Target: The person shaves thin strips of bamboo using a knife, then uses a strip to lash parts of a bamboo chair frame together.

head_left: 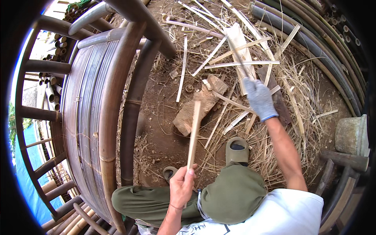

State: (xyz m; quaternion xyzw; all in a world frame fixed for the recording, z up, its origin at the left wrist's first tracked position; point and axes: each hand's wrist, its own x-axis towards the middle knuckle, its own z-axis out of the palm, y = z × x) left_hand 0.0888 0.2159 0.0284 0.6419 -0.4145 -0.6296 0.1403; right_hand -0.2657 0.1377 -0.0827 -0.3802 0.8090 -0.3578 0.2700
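My bare left hand (pixel 182 184) grips the lower end of a thin bamboo stick (pixel 194 131), which stands upright with its tip over a wooden chopping block (pixel 192 111) on the dirt. My right hand (pixel 258 98), in a grey glove with a blue cuff, is raised and shut on the handle of a long blade (pixel 237 58) that points up and away. My knees in green trousers and a green clog (pixel 237 150) are below.
A large bamboo chair frame (pixel 98 109) lies on its side at my left. Split bamboo strips (pixel 239 64) and dry shavings litter the ground. Long bamboo poles (pixel 313 47) lie at the upper right. A grey concrete pot (pixel 350 135) stands at the right.
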